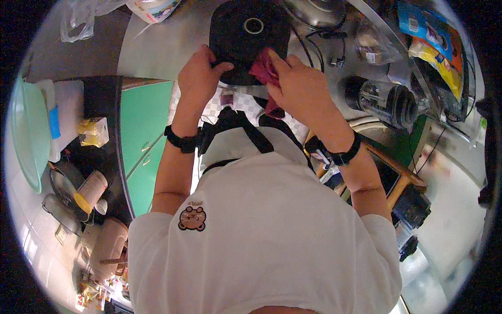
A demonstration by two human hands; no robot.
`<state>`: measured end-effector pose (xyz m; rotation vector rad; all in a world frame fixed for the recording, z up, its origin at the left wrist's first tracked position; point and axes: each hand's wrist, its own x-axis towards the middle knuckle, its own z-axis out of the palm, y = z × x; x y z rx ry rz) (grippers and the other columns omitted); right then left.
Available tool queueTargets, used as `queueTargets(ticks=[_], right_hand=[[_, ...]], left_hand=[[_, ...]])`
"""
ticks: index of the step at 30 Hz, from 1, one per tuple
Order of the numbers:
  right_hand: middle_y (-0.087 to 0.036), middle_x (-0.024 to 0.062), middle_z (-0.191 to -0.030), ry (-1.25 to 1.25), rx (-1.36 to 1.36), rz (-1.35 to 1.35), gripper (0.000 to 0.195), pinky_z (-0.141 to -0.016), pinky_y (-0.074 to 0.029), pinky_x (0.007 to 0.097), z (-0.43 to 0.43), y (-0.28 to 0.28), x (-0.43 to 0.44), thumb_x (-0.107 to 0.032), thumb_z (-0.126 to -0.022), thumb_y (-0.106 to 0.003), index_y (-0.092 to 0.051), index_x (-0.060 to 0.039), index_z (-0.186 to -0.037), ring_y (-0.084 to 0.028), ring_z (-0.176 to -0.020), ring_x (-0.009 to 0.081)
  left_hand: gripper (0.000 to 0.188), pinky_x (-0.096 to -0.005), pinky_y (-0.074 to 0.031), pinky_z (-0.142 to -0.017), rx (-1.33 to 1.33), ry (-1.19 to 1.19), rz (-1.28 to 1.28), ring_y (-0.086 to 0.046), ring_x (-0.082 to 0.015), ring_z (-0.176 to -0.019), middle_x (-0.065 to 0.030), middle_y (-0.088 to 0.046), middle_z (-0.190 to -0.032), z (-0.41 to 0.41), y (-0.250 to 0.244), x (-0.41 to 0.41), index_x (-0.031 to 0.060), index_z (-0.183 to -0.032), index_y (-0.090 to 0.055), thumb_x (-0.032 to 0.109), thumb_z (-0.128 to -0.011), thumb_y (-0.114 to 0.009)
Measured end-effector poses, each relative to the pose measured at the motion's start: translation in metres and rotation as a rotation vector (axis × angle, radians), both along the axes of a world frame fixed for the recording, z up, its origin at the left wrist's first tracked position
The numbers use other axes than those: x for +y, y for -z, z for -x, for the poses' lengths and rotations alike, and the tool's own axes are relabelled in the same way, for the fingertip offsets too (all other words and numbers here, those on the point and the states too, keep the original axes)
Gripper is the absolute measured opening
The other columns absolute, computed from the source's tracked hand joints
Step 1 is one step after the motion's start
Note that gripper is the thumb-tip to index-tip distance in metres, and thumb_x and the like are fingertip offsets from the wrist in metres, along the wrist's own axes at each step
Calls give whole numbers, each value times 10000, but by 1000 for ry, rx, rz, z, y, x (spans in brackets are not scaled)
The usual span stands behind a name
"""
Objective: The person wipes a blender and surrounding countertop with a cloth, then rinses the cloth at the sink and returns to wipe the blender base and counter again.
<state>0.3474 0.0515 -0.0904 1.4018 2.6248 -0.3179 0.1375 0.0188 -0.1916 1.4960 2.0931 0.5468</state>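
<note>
A black rounded-square appliance (243, 47) with a ring-shaped mark on its top stands at the counter's front edge. My left hand (200, 76) is at its left front corner, thumb and fingers curled against the black side. In my right hand (300, 84) is a dark red cloth (266, 70), pressed against the appliance's right front part; an end of the cloth hangs below the hand. Black bands circle both my wrists. What exactly the left fingertips touch is hard to tell.
Right of the appliance are a metal pot (319, 11), a black power cord with a plug (337, 61) and a clear glass jar-like container (378, 98) lying sideways. Plastic bags (78, 19) lie at the upper left. Green cabinet doors (145, 117) and a dark counter with cookware flank my left side.
</note>
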Motion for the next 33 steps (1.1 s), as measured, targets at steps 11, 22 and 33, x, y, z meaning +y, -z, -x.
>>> queueTargets(ticks=[11, 22, 33], right_hand=[[-646, 182, -1015, -62, -57, 125, 619, -735, -553, 440, -1, 8, 8, -342, -788, -707, -569, -49, -1316, -672, -856, 364], [-636, 94, -1145, 118, 1042, 819, 439, -822, -530, 284, -15, 14, -14, -91, -845, -663, -576, -25, -1270, -640, -987, 168], [-709, 149, -1071, 775, 1681, 1147, 435, -841, -568, 391, -104, 33, 9, -305, -865, -661, -632, 11, -1162, -703, -926, 282]], left_hand=[[448, -432, -493, -656, -23, -17, 0, -640, -354, -769, -143, -651, -821, -2, -4, -2, 65, -926, -563, 371, -726, -822], [451, -316, -523, -894, -1196, -37, 80, -645, -199, -1006, -92, -677, -1083, -2, -42, -37, 9, -1237, -568, 136, -847, -755], [348, -267, -537, -724, -1230, -113, 157, -652, -135, -826, -83, -682, -987, 23, -54, -33, 2, -1172, -597, 164, -884, -709]])
